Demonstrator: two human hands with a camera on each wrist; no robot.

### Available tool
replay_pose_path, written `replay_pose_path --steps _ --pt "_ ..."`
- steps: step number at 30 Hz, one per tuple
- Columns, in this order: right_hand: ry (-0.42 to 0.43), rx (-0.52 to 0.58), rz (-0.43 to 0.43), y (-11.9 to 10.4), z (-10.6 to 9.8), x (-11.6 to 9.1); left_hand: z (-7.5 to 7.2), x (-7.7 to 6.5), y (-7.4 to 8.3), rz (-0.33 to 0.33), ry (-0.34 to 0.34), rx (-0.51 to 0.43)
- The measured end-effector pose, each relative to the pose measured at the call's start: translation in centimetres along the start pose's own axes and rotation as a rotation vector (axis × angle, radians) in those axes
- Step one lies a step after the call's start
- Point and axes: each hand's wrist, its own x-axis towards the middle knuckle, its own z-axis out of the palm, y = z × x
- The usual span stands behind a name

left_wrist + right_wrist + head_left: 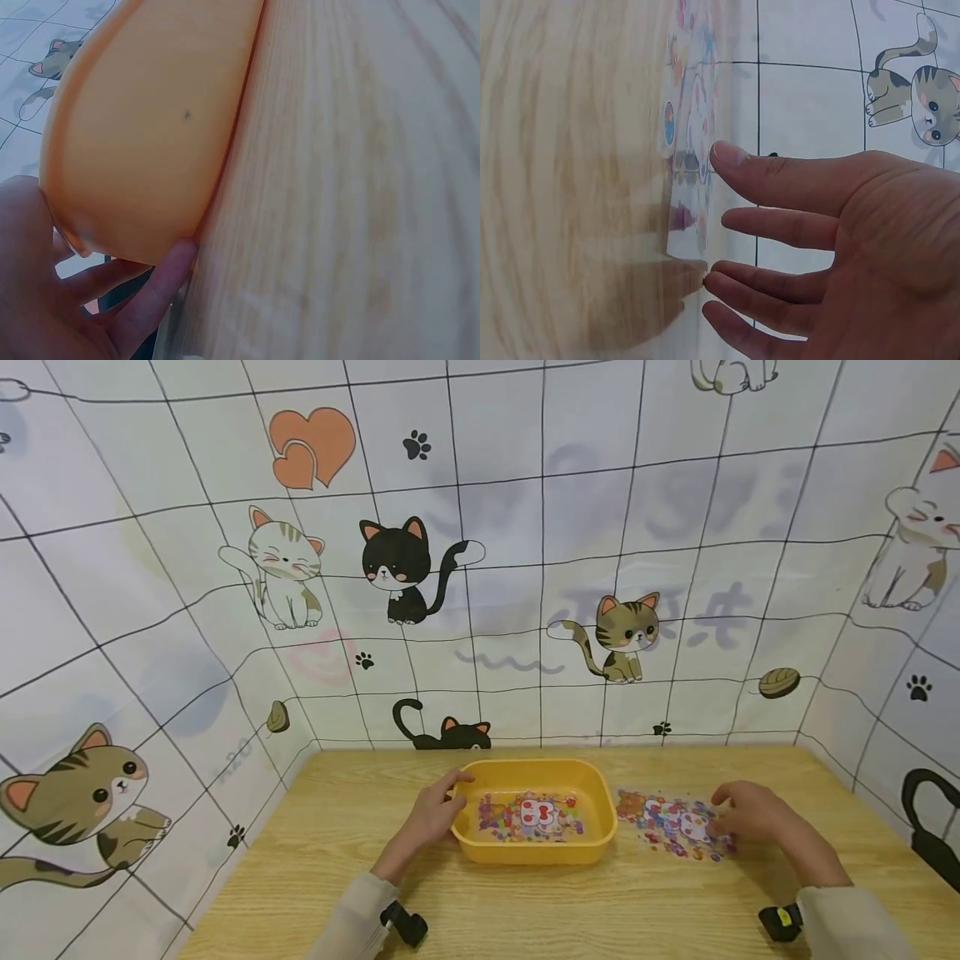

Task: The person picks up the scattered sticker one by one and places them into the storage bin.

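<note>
A yellow plastic basin [534, 853] sits on the table, with a patch of colourful cartoon stickers [536, 817] on its floor. My left hand [435, 810] holds the basin's left end. In the left wrist view, the fingers [161, 289] bend against the basin's end wall [150, 150], one fingertip low near the tabletop. Right of the basin lies a clear sheet with cartoon stickers [671, 827]. Over that sheet's right end is my right hand [757, 818], fingers loosely bent. The right wrist view shows its thumb tip beside the sheet [690, 150], nothing pinched; contact is unclear.
The wood-grain table [315, 877] meets cat-print walls [517, 610] at the back and both sides. A black strap-like thing [930, 827] stands at the far right. Each wrist wears a small black device, such as the left one [405, 925].
</note>
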Motion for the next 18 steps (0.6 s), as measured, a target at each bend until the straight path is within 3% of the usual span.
replay_pose_path --steps 10,18 --pt "0.033 -0.073 -0.029 0.93 0.25 -0.16 0.03 -0.11 -0.13 -0.001 -0.004 -0.009" --pt "0.032 -0.063 -0.018 0.75 0.20 -0.27 0.11 -0.02 -0.11 0.003 -0.003 -0.001"
